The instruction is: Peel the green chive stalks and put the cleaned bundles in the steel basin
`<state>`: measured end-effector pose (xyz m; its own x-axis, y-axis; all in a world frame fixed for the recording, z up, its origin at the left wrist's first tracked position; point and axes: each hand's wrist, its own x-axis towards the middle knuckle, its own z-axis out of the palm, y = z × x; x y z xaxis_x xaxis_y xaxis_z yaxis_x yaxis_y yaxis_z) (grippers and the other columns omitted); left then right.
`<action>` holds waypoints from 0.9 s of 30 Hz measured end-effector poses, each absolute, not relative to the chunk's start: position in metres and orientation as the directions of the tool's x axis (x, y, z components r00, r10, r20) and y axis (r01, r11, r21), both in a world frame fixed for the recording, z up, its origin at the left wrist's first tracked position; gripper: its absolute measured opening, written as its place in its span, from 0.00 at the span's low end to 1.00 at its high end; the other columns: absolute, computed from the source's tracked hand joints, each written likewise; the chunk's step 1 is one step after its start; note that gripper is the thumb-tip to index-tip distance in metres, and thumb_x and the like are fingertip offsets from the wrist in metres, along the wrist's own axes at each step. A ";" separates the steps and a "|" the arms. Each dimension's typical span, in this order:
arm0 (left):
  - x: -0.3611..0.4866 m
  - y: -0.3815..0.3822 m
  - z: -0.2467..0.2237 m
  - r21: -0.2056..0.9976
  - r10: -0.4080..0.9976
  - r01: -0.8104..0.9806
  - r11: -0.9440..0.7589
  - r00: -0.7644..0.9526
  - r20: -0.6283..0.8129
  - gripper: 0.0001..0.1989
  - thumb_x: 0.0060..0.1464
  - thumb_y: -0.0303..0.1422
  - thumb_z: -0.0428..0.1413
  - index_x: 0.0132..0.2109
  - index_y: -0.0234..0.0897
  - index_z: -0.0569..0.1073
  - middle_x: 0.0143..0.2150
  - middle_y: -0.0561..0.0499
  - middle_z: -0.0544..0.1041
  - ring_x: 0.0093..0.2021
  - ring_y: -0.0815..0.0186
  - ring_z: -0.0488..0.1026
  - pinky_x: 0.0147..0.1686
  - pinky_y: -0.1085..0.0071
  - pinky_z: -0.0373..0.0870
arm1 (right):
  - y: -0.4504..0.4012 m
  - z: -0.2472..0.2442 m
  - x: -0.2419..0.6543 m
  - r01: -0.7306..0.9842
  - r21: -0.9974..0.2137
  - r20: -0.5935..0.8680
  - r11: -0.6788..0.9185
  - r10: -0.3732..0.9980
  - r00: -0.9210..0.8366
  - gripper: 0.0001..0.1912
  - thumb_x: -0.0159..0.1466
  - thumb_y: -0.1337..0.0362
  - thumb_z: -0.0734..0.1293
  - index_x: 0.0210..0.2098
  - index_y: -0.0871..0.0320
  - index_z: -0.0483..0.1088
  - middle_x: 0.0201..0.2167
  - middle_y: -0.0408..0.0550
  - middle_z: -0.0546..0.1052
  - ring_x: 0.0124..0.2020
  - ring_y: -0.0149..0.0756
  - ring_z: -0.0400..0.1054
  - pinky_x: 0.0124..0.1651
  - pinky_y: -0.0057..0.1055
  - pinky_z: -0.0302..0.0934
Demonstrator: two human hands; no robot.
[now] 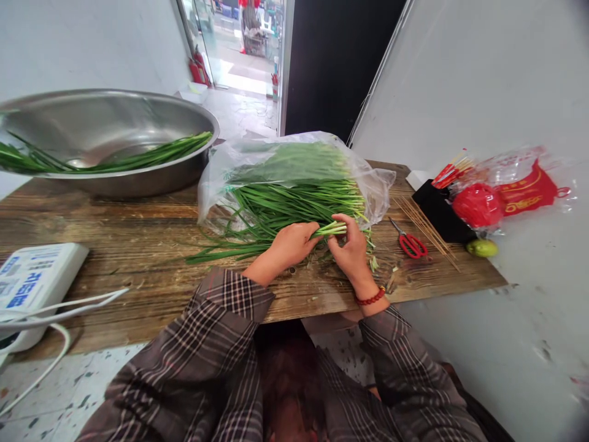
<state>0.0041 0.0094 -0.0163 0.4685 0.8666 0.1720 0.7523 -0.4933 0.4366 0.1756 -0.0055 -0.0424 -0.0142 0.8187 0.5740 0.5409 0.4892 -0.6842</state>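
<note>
My left hand [294, 244] is wrapped round a small bunch of garlic chives [332, 229], whose pale stem ends stick out to the right. Those ends sit between the thumb and fingers of my right hand [350, 248], which wears a red bead bracelet. The leaves of the bunch trail left over the wooden table [151, 276]. Just behind my hands lies a large pile of green chives [299, 199], partly covered by a clear plastic bag [285, 162].
At the back left stands a wide metal basin [151, 116] with chives inside. A white device [46, 276] with cables is at the left. Red-handled scissors [413, 245], thin sticks [426, 230], a black box [442, 212] and a green fruit [481, 247] lie right.
</note>
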 end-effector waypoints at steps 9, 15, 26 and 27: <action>-0.006 0.016 -0.015 0.432 0.897 0.786 -0.442 0.389 0.210 0.14 0.63 0.40 0.47 0.33 0.39 0.71 0.29 0.50 0.75 0.30 0.63 0.70 0.28 0.70 0.54 | -0.002 -0.037 0.201 0.544 -0.730 0.622 0.415 0.733 0.275 0.09 0.62 0.64 0.63 0.39 0.57 0.73 0.31 0.45 0.73 0.33 0.34 0.66 0.40 0.34 0.62; -0.007 0.018 -0.017 0.520 0.908 0.745 -0.416 0.364 0.206 0.15 0.61 0.41 0.48 0.31 0.38 0.71 0.27 0.51 0.73 0.28 0.65 0.66 0.27 0.71 0.53 | -0.006 -0.035 0.194 0.606 -0.644 0.631 0.467 0.772 0.075 0.10 0.64 0.58 0.64 0.39 0.56 0.74 0.35 0.48 0.75 0.37 0.36 0.68 0.42 0.35 0.62; -0.005 0.016 -0.016 0.580 0.872 0.659 -0.479 0.435 0.226 0.15 0.60 0.39 0.49 0.28 0.37 0.68 0.22 0.55 0.66 0.24 0.69 0.59 0.26 0.72 0.49 | -0.001 -0.043 0.194 0.604 -0.666 0.559 0.438 0.829 0.015 0.10 0.62 0.59 0.67 0.27 0.57 0.71 0.26 0.43 0.72 0.30 0.33 0.63 0.36 0.31 0.57; -0.006 0.016 -0.015 0.577 0.876 0.666 -0.473 0.425 0.228 0.15 0.60 0.39 0.49 0.28 0.37 0.68 0.22 0.55 0.66 0.24 0.68 0.59 0.26 0.71 0.49 | -0.001 -0.043 0.195 0.627 -0.656 0.579 0.420 0.813 0.062 0.10 0.62 0.59 0.66 0.26 0.57 0.70 0.26 0.43 0.71 0.30 0.33 0.63 0.36 0.32 0.57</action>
<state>-0.0059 0.0163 -0.0155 0.4248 0.8761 0.2281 0.6658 -0.4731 0.5770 0.1955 -0.0008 -0.0429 0.0618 0.8127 0.5793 0.6272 0.4199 -0.6560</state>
